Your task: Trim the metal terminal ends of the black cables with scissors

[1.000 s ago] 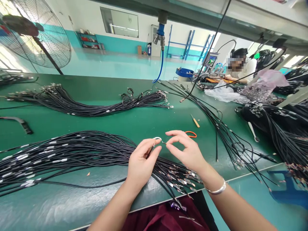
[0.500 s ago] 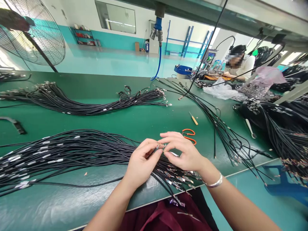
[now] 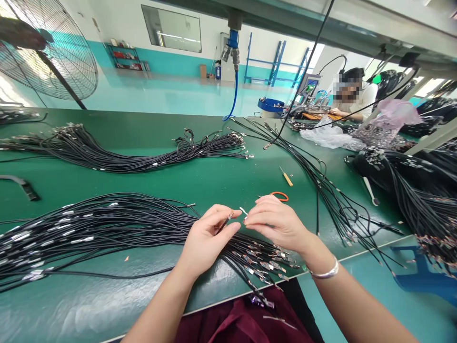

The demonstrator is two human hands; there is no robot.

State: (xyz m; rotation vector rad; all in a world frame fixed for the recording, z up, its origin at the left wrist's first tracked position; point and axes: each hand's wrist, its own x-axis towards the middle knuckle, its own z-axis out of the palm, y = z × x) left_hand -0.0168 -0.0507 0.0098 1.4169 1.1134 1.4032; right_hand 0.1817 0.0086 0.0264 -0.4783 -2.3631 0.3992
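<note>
My left hand (image 3: 210, 236) pinches a black cable (image 3: 224, 223) close to its end, where a small shiny tip shows between thumb and forefinger. Just to the right, my right hand (image 3: 276, 223) has its fingers pressed together around a small white strip (image 3: 243, 211), whose end sticks out toward the cable tip. A narrow gap separates the two hands. Under and beside them lies a bundle of black cables (image 3: 143, 219) with white labels, its stripped or connector ends (image 3: 264, 259) fanned out near the table's front edge. Orange-handled scissors (image 3: 280, 196) are partly hidden behind my right hand.
A yellow-handled pick (image 3: 286, 177) lies on the green table (image 3: 214, 181). More cable bundles rest at the back (image 3: 143, 159) and right (image 3: 403, 190). A black cord (image 3: 303, 78) and a blue air hose (image 3: 236, 95) hang down. A person (image 3: 352, 95) works at the far right.
My hands have drawn apart: the right one has moved slightly right with its fingers closed together, covering more of the scissors. The white strip now points up and left from its fingertips.
</note>
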